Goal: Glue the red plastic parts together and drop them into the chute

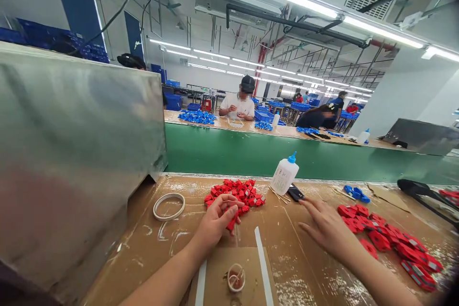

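Left of the white plastic bottle and nearer the wearer, the left hand curls its fingers around a red piece, chunky and partly hidden by them. Beyond it, a heap of angular red blocks with pale grey insets lies left of the bottle. Right of the bottle, the right hand spreads its fingers, holding nothing (whether they touch the flat black slab, I cannot tell).

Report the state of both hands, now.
Left hand: closed, holding a red piece.
Right hand: open, nothing visibly held, near the black object.
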Action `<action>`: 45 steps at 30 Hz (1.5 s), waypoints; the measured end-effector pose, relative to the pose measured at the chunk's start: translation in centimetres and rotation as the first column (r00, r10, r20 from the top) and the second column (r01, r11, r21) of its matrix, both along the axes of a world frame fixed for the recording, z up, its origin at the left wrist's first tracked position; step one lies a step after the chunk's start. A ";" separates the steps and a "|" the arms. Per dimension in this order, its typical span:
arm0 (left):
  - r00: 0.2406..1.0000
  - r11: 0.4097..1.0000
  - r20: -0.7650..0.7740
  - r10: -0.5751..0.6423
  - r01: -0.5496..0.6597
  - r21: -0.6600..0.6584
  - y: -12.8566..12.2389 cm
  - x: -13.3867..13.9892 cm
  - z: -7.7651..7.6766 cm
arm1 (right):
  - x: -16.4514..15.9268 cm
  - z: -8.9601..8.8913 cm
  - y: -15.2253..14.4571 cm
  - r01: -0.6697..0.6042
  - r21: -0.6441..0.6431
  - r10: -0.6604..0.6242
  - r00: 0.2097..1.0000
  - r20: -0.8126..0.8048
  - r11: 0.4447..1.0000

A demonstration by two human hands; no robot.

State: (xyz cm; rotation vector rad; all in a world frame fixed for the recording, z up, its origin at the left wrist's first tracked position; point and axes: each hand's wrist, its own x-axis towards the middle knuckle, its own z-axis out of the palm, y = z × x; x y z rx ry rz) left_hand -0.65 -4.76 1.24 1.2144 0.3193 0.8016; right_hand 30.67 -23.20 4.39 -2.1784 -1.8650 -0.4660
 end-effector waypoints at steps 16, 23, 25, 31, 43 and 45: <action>0.981 0.995 -0.188 -0.043 0.060 0.085 -0.1 -1.3 -0.1 | -15.0 -0.6 6.8 -0.777 -0.126 0.529 0.528 -0.664 0.617; 0.921 0.949 -0.379 0.086 0.041 0.313 0.0 -1.8 0.8 | -15.3 -1.1 7.1 -0.775 -0.078 0.486 0.468 -0.738 0.626; 0.905 0.934 -0.410 0.109 0.048 0.354 -0.1 -1.9 0.9 | -15.1 -1.2 7.1 -0.784 -0.038 0.460 0.401 -0.792 0.619; 0.893 0.934 -0.443 0.074 0.094 0.345 -0.4 -1.7 0.4 | -14.0 -2.1 8.0 -0.486 0.318 0.466 0.218 -0.858 0.814; 0.895 0.925 -0.444 0.046 0.130 0.358 -0.4 -1.4 -0.2 | -14.4 -2.8 9.5 -0.313 0.269 0.380 0.381 -0.842 0.911; 0.890 0.922 -0.452 0.056 0.127 0.365 -0.5 -1.4 -0.1 | -14.4 -2.9 9.6 -0.319 0.257 0.375 0.397 -0.838 0.912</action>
